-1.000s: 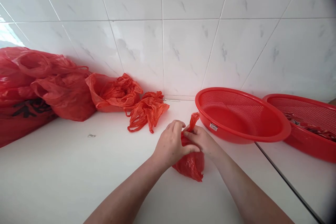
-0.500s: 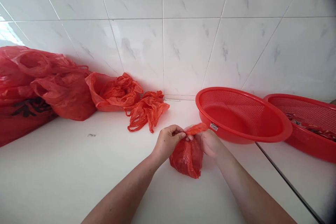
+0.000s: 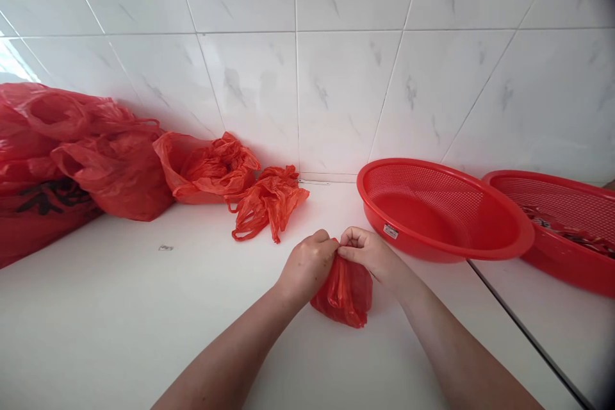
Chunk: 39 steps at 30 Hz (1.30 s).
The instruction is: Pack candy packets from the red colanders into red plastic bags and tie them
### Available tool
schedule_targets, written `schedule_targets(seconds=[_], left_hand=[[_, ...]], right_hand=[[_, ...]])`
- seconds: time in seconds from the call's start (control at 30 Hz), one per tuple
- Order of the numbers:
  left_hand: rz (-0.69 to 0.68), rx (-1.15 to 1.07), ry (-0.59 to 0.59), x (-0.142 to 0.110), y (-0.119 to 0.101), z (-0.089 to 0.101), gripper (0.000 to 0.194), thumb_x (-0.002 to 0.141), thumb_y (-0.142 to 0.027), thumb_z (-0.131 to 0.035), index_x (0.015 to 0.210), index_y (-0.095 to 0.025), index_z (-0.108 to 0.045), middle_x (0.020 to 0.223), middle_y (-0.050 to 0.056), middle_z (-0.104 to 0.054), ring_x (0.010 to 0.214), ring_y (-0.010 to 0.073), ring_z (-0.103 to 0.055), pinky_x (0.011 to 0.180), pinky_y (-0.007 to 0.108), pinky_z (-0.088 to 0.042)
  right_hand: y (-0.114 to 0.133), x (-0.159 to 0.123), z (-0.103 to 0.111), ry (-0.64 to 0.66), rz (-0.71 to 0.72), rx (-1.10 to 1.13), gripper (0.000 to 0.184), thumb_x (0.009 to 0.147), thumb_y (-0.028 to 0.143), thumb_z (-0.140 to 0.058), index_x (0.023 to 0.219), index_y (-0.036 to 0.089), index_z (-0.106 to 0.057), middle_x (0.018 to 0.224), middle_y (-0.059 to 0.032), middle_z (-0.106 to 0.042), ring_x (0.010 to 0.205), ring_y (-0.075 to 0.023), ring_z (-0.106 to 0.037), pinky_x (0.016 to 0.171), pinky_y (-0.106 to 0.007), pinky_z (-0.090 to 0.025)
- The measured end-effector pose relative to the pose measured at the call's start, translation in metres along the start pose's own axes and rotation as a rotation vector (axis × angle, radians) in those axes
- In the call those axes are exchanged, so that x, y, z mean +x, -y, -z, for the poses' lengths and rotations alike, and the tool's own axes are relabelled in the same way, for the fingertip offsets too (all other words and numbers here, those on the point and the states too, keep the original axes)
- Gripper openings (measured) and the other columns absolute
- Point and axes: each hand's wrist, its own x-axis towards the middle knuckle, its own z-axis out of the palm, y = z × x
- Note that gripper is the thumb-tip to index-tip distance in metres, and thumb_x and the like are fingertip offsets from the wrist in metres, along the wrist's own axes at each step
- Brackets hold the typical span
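A small red plastic bag [image 3: 348,291], filled and bunched at its neck, rests on the white tabletop in front of me. My left hand [image 3: 311,264] is closed around the gathered top of the bag, its back toward me. From the other side, my right hand [image 3: 369,255] pinches at the same neck with thumb and forefinger, the fingertips of both hands nearly touching. What lies inside the bag cannot be made out through the plastic. The top of the neck is mostly hidden by the fingers.
Beside my right hand stands a red plastic colander [image 3: 446,250]. A second red colander [image 3: 567,269] farther right holds small dark and red wrapped pieces. Crumpled red bags [image 3: 271,198] lie back left, near an opened red bag [image 3: 206,170] and large filled red bags [image 3: 120,173]. A tiled wall [image 3: 346,96] rises behind.
The twisted end of the bag that stuck out to the right is now gathered under my left hand. My left hand has turned over it, and my right fingers have come round to the front.
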Motion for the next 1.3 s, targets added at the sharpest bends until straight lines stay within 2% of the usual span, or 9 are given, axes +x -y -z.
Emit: schedule_targets(seconds=[0.2,0.37,0.53,0.67,0.8,0.97,1.1,1.2,1.3], left_hand=[[0.000,0.199,0.056,0.000,-0.001,0.001,0.025,0.080,-0.003,-0.039,0.071,-0.015,-0.059,0.071,0.002,-0.048,0.052,0.0101,-0.038,0.047,0.023,-0.027],[0.122,-0.011,0.066,0.001,-0.002,0.000,0.020,0.079,-0.010,-0.044,0.073,-0.017,-0.061,0.072,0.001,-0.051,0.058,0.0107,-0.047,0.052,0.022,-0.034],[0.186,-0.213,0.047,0.002,0.000,0.003,0.016,0.078,-0.015,-0.046,0.064,-0.018,-0.054,0.072,0.000,-0.053,0.062,0.0108,-0.050,0.054,0.021,-0.036],[0.139,-0.287,0.022,0.001,0.002,0.005,0.015,0.079,-0.016,-0.046,0.069,-0.018,-0.057,0.076,-0.001,-0.055,0.066,0.0106,-0.052,0.058,0.020,-0.038],[0.087,-0.208,-0.024,-0.001,0.002,0.001,0.016,0.078,-0.012,-0.046,0.072,-0.018,-0.059,0.074,-0.001,-0.052,0.060,0.0088,-0.048,0.055,0.019,-0.036],[-0.015,-0.038,-0.032,-0.004,0.001,-0.006,0.018,0.079,-0.009,-0.044,0.076,-0.018,-0.058,0.075,0.000,-0.052,0.061,0.0102,-0.046,0.055,0.021,-0.034],[-0.014,-0.038,-0.020,-0.005,0.000,-0.009,0.018,0.078,-0.008,-0.043,0.080,-0.019,-0.057,0.079,0.001,-0.056,0.066,0.0118,-0.049,0.057,0.022,-0.036],[0.058,-0.165,0.004,-0.005,-0.004,-0.006,0.013,0.076,-0.010,-0.045,0.076,-0.019,-0.054,0.076,-0.001,-0.057,0.063,0.0112,-0.048,0.056,0.022,-0.036],[0.071,-0.355,0.104,-0.006,-0.008,0.001,0.009,0.072,-0.011,-0.051,0.067,-0.019,-0.052,0.069,-0.003,-0.056,0.062,0.0104,-0.049,0.056,0.021,-0.038]], right_hand=[[0.004,-0.001,-0.005,-0.026,0.023,-0.205,0.015,0.069,0.021,-0.063,0.078,0.021,-0.051,0.071,0.0036,-0.056,0.067,-0.0119,-0.051,0.061,-0.025,-0.039],[0.002,0.000,-0.011,-0.157,0.115,-0.404,0.016,0.064,0.013,-0.051,0.078,0.022,-0.055,0.068,0.0031,-0.056,0.064,-0.0126,-0.050,0.058,-0.025,-0.037],[0.000,0.000,-0.014,-0.243,0.173,-0.583,0.019,0.069,0.014,-0.047,0.073,0.024,-0.063,0.076,-0.0008,-0.064,0.073,-0.0165,-0.054,0.063,-0.028,-0.039],[0.000,0.002,-0.013,-0.229,0.135,-0.438,0.014,0.072,0.019,-0.047,0.072,0.023,-0.061,0.071,0.0011,-0.062,0.067,-0.0150,-0.053,0.060,-0.027,-0.039],[0.005,0.001,-0.008,-0.140,0.010,-0.199,0.008,0.070,0.021,-0.053,0.073,0.020,-0.060,0.072,0.0010,-0.062,0.068,-0.0142,-0.054,0.062,-0.027,-0.040],[0.007,-0.002,-0.001,-0.117,-0.059,-0.098,0.025,0.073,0.039,-0.062,0.064,0.017,-0.057,0.065,0.0008,-0.057,0.063,-0.0125,-0.051,0.060,-0.027,-0.038],[0.001,0.002,0.002,-0.076,-0.090,-0.014,0.022,0.065,0.034,-0.071,0.074,0.018,-0.059,0.071,0.0001,-0.061,0.069,-0.0141,-0.056,0.067,-0.028,-0.042],[-0.007,0.007,0.002,-0.142,-0.055,0.044,0.022,0.061,0.027,-0.072,0.075,0.019,-0.055,0.070,0.0030,-0.059,0.066,-0.0121,-0.054,0.064,-0.026,-0.041],[-0.014,0.010,0.003,-0.254,-0.043,0.073,0.021,0.060,0.021,-0.068,0.075,0.020,-0.053,0.067,0.0054,-0.055,0.061,-0.0099,-0.050,0.060,-0.024,-0.038]])
